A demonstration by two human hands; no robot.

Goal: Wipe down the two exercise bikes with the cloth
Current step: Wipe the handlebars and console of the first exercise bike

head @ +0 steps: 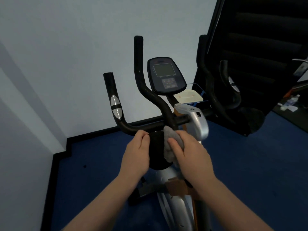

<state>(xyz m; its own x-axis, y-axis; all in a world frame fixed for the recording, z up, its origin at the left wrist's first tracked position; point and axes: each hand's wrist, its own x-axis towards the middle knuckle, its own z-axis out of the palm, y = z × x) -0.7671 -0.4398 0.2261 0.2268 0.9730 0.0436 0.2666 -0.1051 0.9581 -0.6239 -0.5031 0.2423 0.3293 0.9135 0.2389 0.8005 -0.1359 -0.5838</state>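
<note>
Closest to me, both forearms reach up from the bottom of the view toward the exercise bike [176, 194]. My right hand [188, 150] has its fingers curled round a grey cloth [170, 144], pressing it against the right side of a black padded piece [157, 150] at the middle of the handlebar. My left hand [136, 154] grasps the left side of that same padded piece, fingers bent round it, thumb on top. Below the hands I can see the silver frame running down, with a brown patch on it that I cannot identify. Just beyond the hands, the black handlebar [126, 125] sweeps out to the left and turns upward, carrying a silver sensor plate [115, 107]. Further on, the dark console [165, 75] with its grey screen stands between the two tall inner grips. Behind it, at the right, sits a pale tray [188, 96]. Past that are the blue floor [100, 164], the pale wall [83, 47] and a large black machine [258, 47] at the far right.
</note>
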